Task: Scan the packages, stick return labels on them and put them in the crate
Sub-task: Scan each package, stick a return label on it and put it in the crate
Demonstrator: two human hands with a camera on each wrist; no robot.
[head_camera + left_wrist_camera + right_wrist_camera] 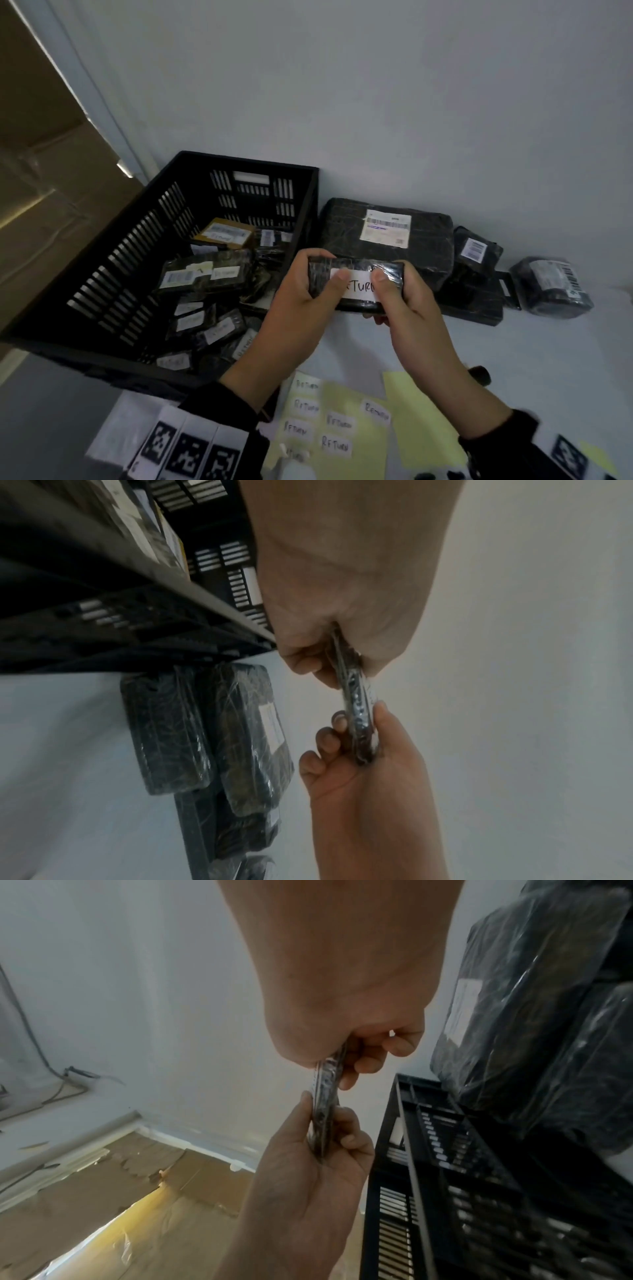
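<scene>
Both hands, left hand (301, 308) and right hand (407, 308), grip a black package (356, 270) labelled "RETURN" (358, 287).

Both hands hold a small black package (356, 286) above the table: the left hand (301, 308) and right hand (407, 308) press thumbs on its white RETURN label (358, 287). A black crate (164, 260) of labelled packages stands at left, near a yellow label sheet (329, 421).

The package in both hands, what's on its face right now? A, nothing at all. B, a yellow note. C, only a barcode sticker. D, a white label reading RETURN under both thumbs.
D: the package carries a white label handwritten RETURN, with the left hand and right hand thumbs pressing on it.
</scene>
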